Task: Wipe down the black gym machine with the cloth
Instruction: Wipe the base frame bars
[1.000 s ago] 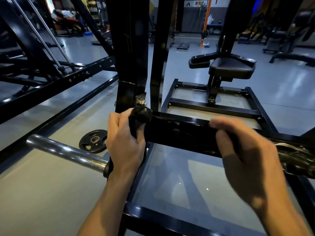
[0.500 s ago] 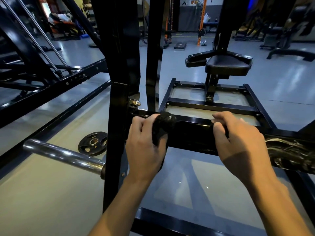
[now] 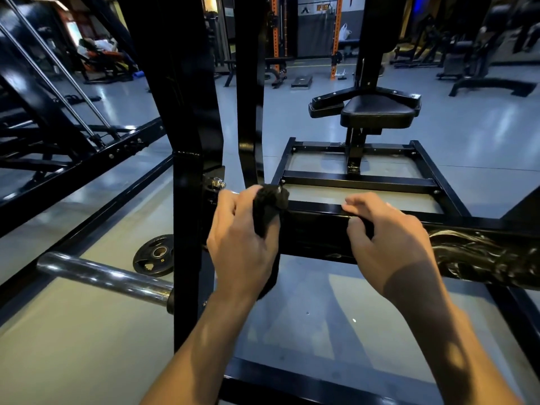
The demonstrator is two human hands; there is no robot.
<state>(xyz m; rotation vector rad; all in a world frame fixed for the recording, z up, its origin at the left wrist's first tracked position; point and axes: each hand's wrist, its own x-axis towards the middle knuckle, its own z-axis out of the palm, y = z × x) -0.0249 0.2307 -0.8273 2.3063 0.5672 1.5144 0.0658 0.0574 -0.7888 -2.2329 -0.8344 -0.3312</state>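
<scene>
From the head view, your left hand [image 3: 242, 244] grips the bunched black cloth [image 3: 270, 207] against the horizontal bar [image 3: 315, 229] of the black gym machine. Your right hand [image 3: 388, 244] curls over the same bar, just beside the cloth.

Black cloth [image 3: 270, 204] bunched against the black gym machine's [image 3: 315, 229] horizontal crossbar — glossy frame, upright posts.

The left hand [image 3: 242, 244] grips a black cloth [image 3: 267, 209] against the crossbar [image 3: 315, 232]; the right hand [image 3: 388, 244] grips the bar.
</scene>
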